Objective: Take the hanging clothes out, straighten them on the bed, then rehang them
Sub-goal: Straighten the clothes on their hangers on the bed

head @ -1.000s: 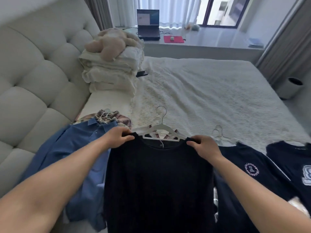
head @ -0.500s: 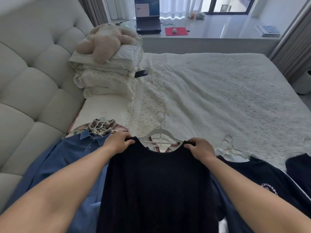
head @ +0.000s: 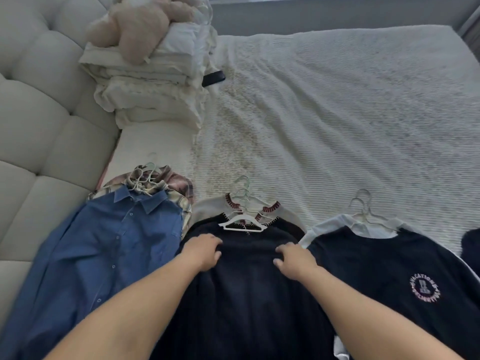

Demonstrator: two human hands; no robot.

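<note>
A black top [head: 246, 294] lies flat on the bed [head: 337, 113], its neckline on a white hanger [head: 242, 224]. It covers a cream garment with red stitching [head: 283, 214]. My left hand [head: 204, 252] rests palm down on the top's left shoulder. On the right shoulder, my right hand [head: 294, 261] presses with its fingers spread. To the left lies a blue shirt [head: 104, 255] on a hanger over a plaid garment [head: 179, 183]. At the right lies a navy T-shirt with a round logo [head: 402, 276], on a hanger over a white garment.
Folded cream bedding [head: 150, 94] with a plush toy [head: 140, 24] on top sits by the padded headboard [head: 33, 120]. A dark phone [head: 213, 77] lies beside the stack. Another dark garment [head: 471, 245] shows at the right edge.
My hands have let go of the black top's shoulders and now press flat on it lower down. The top has come down onto the bed. The view has tilted downward.
</note>
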